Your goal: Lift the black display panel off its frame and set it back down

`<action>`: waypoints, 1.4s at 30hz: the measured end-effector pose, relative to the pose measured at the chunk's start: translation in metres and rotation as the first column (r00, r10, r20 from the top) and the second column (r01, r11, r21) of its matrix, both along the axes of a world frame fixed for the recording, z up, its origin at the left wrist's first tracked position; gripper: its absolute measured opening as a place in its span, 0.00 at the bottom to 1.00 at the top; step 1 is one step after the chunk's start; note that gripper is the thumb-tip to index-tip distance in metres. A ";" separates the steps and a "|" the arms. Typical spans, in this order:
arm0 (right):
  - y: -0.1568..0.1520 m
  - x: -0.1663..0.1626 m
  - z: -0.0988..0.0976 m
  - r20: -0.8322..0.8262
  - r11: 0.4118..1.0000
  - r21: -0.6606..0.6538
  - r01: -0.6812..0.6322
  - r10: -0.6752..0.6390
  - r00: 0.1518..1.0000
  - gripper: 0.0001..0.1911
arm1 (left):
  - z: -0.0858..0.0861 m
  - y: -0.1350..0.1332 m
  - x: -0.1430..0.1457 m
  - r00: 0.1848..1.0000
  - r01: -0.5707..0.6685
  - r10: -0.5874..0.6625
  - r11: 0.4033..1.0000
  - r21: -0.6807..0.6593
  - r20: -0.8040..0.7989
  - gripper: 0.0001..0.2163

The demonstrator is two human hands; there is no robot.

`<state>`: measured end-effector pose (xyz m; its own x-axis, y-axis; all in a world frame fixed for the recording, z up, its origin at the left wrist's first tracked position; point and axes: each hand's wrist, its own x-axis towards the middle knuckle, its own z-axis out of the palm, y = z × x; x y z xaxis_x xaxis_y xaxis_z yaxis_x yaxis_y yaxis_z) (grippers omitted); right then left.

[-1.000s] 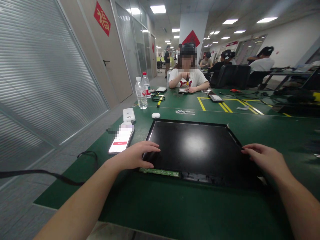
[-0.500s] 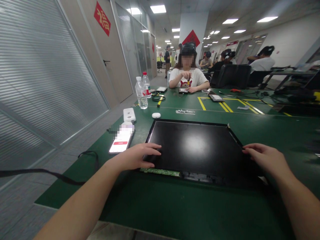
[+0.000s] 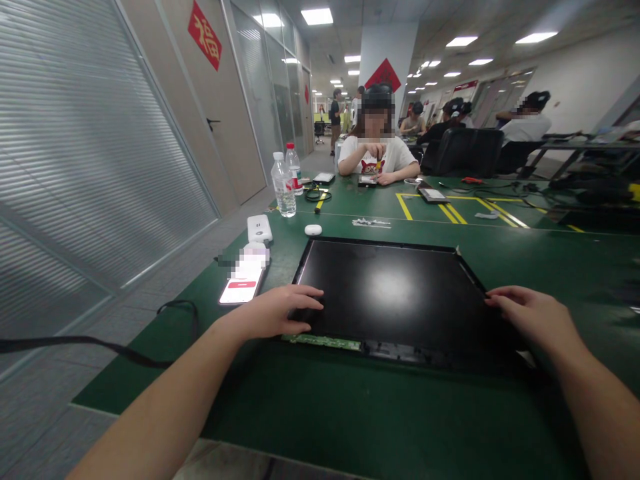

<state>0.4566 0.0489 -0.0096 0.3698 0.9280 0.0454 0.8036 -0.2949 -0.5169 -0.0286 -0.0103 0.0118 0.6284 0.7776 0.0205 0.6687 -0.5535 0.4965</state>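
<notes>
A large black display panel lies flat on the green table, with a thin green circuit strip showing along its near edge. My left hand rests on the panel's near left corner, fingers laid over the top and thumb at the edge. On the right edge near the front corner sits my right hand, fingers stretched flat on the panel. Neither hand has the panel lifted.
Left of the panel lie a phone with its screen lit, a white box and a small white case. Two water bottles stand further back. A person sits across the table working on a small device. Black cable hangs off the left edge.
My left hand has slid its fingers slightly further onto the panel. The right hand and the panel have stayed where they were.
</notes>
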 end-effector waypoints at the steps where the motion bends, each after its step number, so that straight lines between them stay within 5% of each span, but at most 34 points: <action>1: 0.000 0.000 0.000 -0.003 1.000 0.003 0.002 -0.002 1.000 0.19 | -0.001 0.000 0.000 1.000 -0.018 0.018 1.000 0.004 0.000 0.20; 11: -0.001 -0.001 0.002 -0.035 1.000 -0.007 0.002 -0.002 0.999 0.18 | -0.017 0.013 0.000 0.911 -0.397 0.412 0.895 0.205 -0.032 0.21; 42: -0.004 -0.009 0.008 -0.055 0.999 -0.037 0.032 -0.034 0.998 0.19 | -0.016 0.014 0.007 0.899 -0.431 0.439 0.879 0.203 0.006 0.19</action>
